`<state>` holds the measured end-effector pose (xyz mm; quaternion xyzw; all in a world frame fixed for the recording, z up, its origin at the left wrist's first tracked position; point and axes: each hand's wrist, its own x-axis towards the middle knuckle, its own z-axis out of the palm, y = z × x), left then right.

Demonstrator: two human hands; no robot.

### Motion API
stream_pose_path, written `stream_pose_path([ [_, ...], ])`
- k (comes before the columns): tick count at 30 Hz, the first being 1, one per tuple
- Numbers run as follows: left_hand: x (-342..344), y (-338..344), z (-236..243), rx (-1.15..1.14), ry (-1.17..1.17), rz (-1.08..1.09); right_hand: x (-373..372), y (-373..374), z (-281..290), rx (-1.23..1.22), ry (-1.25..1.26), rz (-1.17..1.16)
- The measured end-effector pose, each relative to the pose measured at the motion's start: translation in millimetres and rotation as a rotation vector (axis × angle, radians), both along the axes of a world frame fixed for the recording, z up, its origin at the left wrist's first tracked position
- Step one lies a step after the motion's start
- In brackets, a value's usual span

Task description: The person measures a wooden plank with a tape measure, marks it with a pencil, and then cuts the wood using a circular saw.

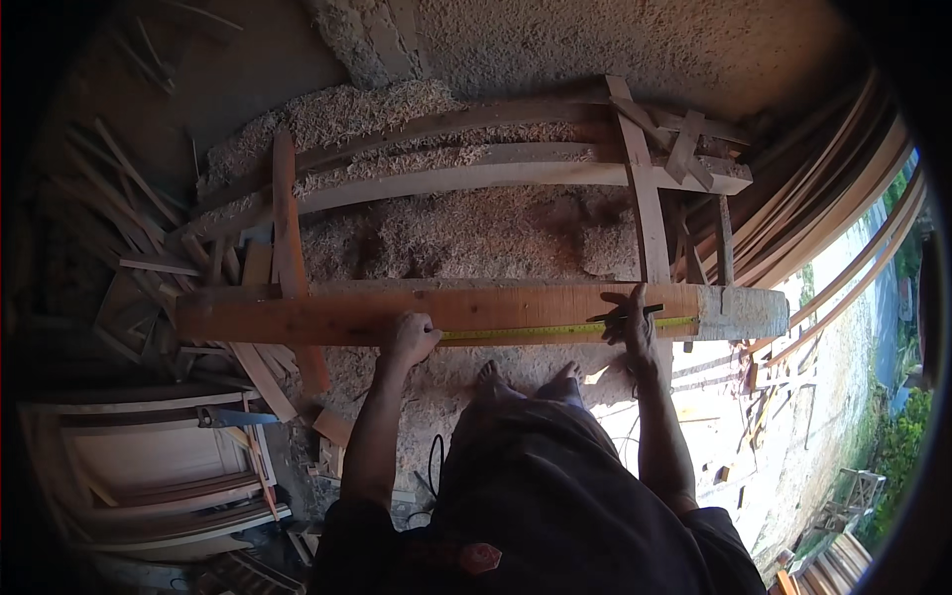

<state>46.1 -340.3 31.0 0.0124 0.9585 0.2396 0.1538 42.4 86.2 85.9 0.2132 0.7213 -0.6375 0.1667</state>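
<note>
A long reddish-brown wooden board [347, 309] lies crosswise in front of me on cross supports. A yellow measuring tape [535, 330] is stretched along its near edge. My left hand [410, 339] is closed in a fist at the tape's left part; whatever else it encloses is hidden. Near the board's right part is my right hand [633, 322], with a thin dark pencil [653, 309] between its fingers, some of them spread, beside the tape. The board's right end has a greyish, paler section [744, 313].
Beyond the board, a pale beam [476, 177] rests on two cross timbers [643, 198], with heaped wood shavings [446, 238] beneath. Scrap wood [129, 198] is piled left. A handsaw [238, 417] lies on stacked frames [149, 456]. Long planks [823, 208] lean at the right.
</note>
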Motion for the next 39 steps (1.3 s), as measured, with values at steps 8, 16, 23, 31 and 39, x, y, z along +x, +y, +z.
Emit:
stream_pose_path([
  [8, -6.0, -1.4, 6.3, -0.036, -0.061, -0.041, -4.9, -123.9, -37.4, -0.338, 0.143, 0.223],
  [16, -3.2, -4.5, -1.0, -0.044, -0.011, -0.033, -17.3, -161.7, -76.4, -0.068, 0.473, 0.582],
  [23, -3.9, -7.3, -15.3, -0.029, 0.007, -0.059, -11.4, -152.6, -100.7, 0.096, 0.545, 0.626],
  [31, -3.0, -6.7, -11.4, -0.031, -0.017, -0.032, -6.4, -164.5, -108.6, 0.082, 0.707, 0.618],
  [39, -0.9, -6.7, -7.0, -0.021, -0.009, -0.018, -4.9, -168.8, -101.0, 0.024, 0.536, 0.563],
])
